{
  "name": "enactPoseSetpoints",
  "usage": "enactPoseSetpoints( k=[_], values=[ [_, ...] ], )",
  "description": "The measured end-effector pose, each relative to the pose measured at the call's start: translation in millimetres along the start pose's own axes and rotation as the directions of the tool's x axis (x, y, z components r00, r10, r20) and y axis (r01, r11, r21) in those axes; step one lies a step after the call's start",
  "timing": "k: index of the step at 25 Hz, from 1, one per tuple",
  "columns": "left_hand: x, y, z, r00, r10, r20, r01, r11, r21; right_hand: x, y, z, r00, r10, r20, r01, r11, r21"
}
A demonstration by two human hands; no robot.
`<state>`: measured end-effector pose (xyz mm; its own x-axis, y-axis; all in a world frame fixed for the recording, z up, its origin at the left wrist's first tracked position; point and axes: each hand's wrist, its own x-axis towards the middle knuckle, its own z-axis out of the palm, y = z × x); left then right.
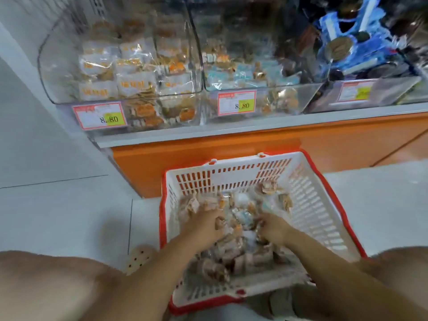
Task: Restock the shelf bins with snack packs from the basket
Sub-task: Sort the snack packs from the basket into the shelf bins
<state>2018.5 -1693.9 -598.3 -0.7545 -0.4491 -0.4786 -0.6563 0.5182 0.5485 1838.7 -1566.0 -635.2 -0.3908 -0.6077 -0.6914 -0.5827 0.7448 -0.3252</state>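
A white basket with a red rim (308, 205) sits on the floor below the shelf, holding several small clear snack packs (234, 256). Both my hands are down inside it, buried in the pile. My left hand (206, 225) curls its fingers round a bunch of packs. My right hand (273, 228) does the same just to the right, a few packs lying between the two. Above, three clear shelf bins stand side by side: the left bin (53, 66) with orange-print packs, the middle bin (308, 89) with pale blue packs, the right bin (389, 89) with dark blue packs.
An orange cabinet front (231, 144) runs under the shelf right behind the basket. Price tags (99, 118) hang on the bin fronts. A white wall (27, 112) closes off the left. My knees flank the basket, and a tan perforated shoe (139, 260) sits at its left.
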Motion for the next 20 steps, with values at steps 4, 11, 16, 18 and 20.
enactPoseSetpoints(
  k=[4, 11, 16, 18, 20],
  values=[
    [14, -22, 63, 0.982, -0.075, 0.174, 0.049, 0.987, 0.15, 4, 12, 34, 0.932, 0.033, 0.36, 0.125, 0.906, -0.406],
    [20, 3, 42, 0.961, -0.259, 0.1, 0.274, 0.941, -0.199, 3, 9, -9, 0.996, -0.06, 0.073, 0.046, 0.983, 0.176],
    [15, 13, 14, 0.843, -0.266, 0.467, 0.521, 0.195, -0.831, -28, -12, -16, 0.938, -0.151, -0.313, 0.317, 0.741, 0.592],
    [11, 16, 7, 0.9, -0.158, 0.407, 0.419, 0.053, -0.906, -37, -14, -9, 0.908, -0.236, -0.345, 0.399, 0.736, 0.547],
    [11, 15, 7, 0.938, -0.17, 0.303, 0.32, 0.081, -0.944, -43, -17, -5, 0.909, -0.245, -0.337, 0.407, 0.694, 0.594]
  ],
)
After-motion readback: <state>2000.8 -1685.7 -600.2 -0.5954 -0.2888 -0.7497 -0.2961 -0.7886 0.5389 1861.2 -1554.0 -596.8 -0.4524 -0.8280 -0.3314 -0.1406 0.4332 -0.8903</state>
